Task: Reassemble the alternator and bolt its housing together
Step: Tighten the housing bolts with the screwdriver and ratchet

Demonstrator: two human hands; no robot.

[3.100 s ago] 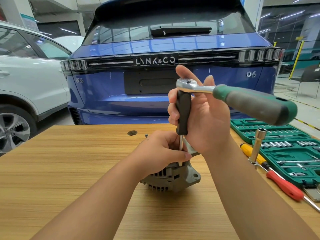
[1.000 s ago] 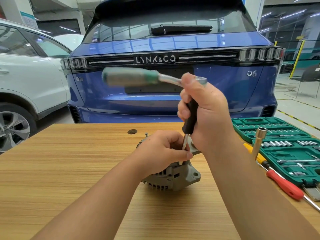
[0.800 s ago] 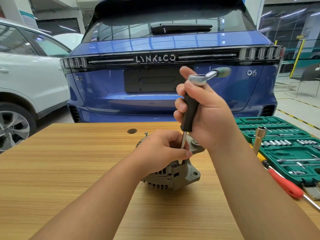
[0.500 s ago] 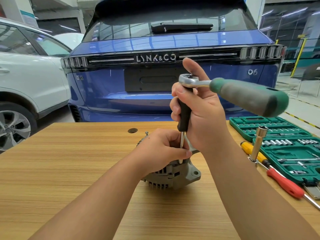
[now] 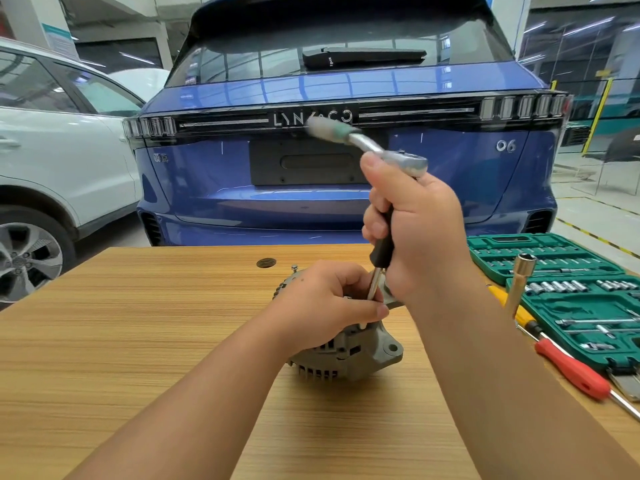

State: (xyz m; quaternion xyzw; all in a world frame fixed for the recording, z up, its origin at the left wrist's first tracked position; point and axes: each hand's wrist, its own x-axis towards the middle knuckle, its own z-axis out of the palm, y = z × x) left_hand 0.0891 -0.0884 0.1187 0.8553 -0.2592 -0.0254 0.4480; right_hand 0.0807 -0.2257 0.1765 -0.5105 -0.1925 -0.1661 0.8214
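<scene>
A grey alternator [image 5: 349, 355] stands on the wooden table [image 5: 138, 341]. My left hand [image 5: 322, 303] grips its top and steadies the thin steel shaft of a black-handled extension driver [image 5: 381, 247] that stands upright on the housing. My right hand [image 5: 415, 226] is wrapped round the driver's black handle. A ratchet wrench [image 5: 398, 157] sits on the driver's top; its green handle [image 5: 329, 129] points up and left, blurred by motion. The bolt under the shaft is hidden by my left fingers.
A green socket set case [image 5: 568, 296] lies open at the table's right. A tall socket tube [image 5: 521, 282] stands by it, beside yellow [image 5: 502, 296] and red screwdrivers [image 5: 571, 372]. A blue car [image 5: 346, 150] stands just behind the table, a white car [image 5: 52, 161] at left.
The ratchet handle has swung from pointing right to pointing up and left, spinning on top of the driver. My hands and the alternator have stayed in place.
</scene>
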